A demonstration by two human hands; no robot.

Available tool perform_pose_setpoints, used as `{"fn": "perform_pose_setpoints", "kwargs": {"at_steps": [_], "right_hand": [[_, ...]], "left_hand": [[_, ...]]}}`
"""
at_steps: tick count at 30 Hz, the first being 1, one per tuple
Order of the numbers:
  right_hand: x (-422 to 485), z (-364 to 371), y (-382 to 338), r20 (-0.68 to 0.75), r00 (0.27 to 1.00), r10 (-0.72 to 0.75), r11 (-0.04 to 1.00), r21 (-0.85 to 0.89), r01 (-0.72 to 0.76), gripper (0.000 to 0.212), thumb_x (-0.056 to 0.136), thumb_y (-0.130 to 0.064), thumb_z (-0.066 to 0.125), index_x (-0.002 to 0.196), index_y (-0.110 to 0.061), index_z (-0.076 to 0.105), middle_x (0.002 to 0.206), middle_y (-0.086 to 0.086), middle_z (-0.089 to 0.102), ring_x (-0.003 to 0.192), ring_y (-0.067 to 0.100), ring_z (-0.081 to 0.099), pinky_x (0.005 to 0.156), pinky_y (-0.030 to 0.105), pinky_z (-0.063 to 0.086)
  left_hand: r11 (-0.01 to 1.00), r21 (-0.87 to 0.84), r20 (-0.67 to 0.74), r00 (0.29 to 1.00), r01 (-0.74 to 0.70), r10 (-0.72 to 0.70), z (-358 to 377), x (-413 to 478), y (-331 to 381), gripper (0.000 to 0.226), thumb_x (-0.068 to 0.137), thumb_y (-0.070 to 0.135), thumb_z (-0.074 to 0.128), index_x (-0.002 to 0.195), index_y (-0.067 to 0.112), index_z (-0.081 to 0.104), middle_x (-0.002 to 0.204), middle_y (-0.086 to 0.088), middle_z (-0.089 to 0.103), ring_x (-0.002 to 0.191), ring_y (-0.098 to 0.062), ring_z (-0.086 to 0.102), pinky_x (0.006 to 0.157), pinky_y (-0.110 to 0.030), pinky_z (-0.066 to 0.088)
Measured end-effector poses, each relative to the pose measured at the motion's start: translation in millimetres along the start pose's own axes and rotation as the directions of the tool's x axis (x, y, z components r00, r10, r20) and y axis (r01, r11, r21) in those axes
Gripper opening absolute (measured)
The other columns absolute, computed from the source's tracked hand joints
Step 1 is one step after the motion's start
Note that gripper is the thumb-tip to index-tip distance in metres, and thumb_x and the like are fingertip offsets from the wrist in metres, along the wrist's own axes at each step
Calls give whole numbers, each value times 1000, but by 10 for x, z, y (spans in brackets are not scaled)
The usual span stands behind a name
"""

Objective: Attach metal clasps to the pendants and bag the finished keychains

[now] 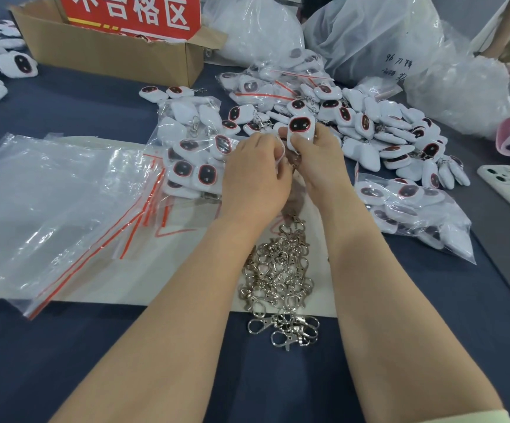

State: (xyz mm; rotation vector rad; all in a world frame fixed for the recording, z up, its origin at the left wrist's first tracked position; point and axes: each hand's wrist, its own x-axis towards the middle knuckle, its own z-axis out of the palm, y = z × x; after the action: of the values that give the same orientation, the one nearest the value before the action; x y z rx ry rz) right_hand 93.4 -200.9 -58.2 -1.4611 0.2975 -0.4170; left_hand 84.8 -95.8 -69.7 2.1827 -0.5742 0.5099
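While the clasps [281, 279] lie tangled nearest, under the wrists, both hands meet over one pendant [301, 131] just beyond.

Left hand [256, 175]: fingers curled tight, pinching what looks like a thin white loop [280, 156] at the pendant's lower end. Right hand [318, 160]: thumb and fingers clamped on the pendant, held upright, face to the camera. A clasp [297, 162] shows between the hands, mostly hidden, so I cannot tell if it is on. The loop is slight and could slip from the pinch before the ring catches. If dropped, the pendant could fall among the loose pile [385, 129] behind and get mixed in. Filled bags [192, 148] lie to the left.
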Motion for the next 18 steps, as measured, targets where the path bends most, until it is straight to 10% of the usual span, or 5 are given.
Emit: {"fn": "perform_pose_setpoints", "kwargs": {"at_steps": [5, 9, 18], "right_hand": [[40, -86, -244, 31, 999, 26, 966, -258, -17, 16, 93, -9, 59, 103, -1, 49, 99, 29, 67, 67, 25, 70, 70, 37, 61], [-79, -76, -362, 249, 960, 129, 859, -511, 17, 32, 93, -18, 57, 63, -10, 53, 45, -2, 57, 37, 7, 49, 41, 15, 40], [-96, 50, -318, 292, 951, 98, 955, -298, -6, 25, 93, -2, 47, 71, -10, 57, 65, 6, 60, 58, 14, 52, 57, 23, 49]], "left_hand": [[948, -269, -86, 976, 172, -201, -71, 55, 72, 7, 92, 17, 52, 88, 12, 51, 89, 1, 54, 83, -14, 47, 66, -19, 28], [888, -414, -93, 960, 203, -263, -132, 76, 127, 9, 90, 16, 55, 85, 12, 50, 83, 2, 55, 74, -11, 49, 65, -17, 36], [893, -430, -153, 964, 132, -216, -181, 86, 196, 7, 87, 13, 57, 83, 14, 51, 98, -1, 63, 92, -17, 59, 82, -29, 47]]}}
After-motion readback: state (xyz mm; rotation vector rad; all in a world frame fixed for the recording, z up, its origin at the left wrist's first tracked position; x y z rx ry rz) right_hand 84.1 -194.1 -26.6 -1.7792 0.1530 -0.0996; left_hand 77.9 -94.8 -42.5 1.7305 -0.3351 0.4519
